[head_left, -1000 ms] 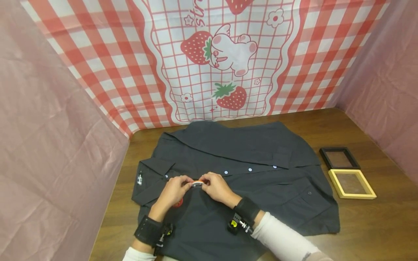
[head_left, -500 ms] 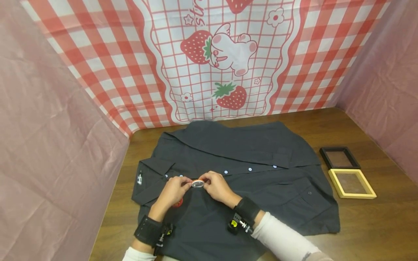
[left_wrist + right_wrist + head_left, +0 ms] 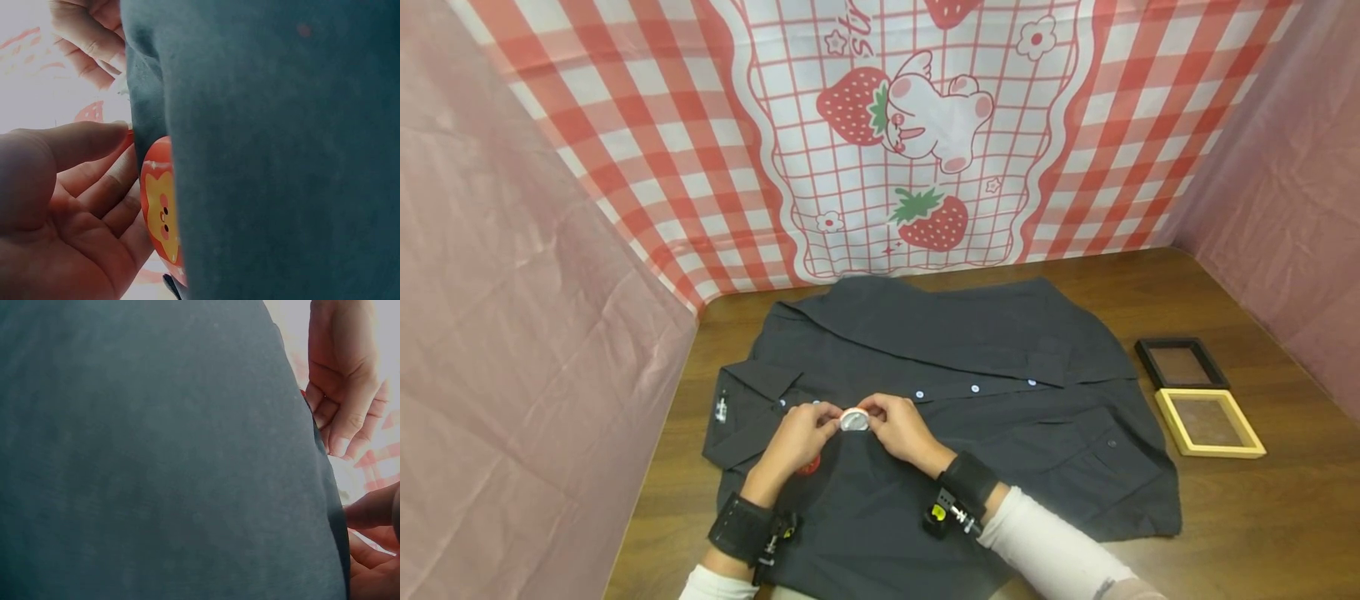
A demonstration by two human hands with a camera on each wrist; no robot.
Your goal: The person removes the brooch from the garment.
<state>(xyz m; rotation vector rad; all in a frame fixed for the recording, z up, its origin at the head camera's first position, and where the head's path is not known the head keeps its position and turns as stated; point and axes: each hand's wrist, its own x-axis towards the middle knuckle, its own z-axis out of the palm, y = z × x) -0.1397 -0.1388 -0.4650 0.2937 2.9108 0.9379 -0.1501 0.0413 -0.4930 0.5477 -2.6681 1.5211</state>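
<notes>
A small round pin badge (image 3: 853,420) with a silvery back and a bit of orange rim is held between both hands over the dark grey shirt (image 3: 970,508). My left hand (image 3: 801,435) pinches its left edge with thumb and fingers. On the opposite edge, my right hand (image 3: 898,429) pinches it in the same way. A red badge with a yellow character (image 3: 161,209) sits on the shirt beside the left hand, partly hidden by cloth in the left wrist view. The right wrist view is mostly shirt fabric, with the fingertips at its edge.
The shirt lies spread over the wooden table (image 3: 1262,517), collar to the left. A black frame (image 3: 1213,362) and a yellow frame (image 3: 1247,425) lie at the right. Pink cloth (image 3: 535,333) hangs at both sides, and a red-checked strawberry cloth (image 3: 677,167) at the back.
The badge has tipped up between the fingers, so that its silvery back shows more fully. Both hands keep almost the same place.
</notes>
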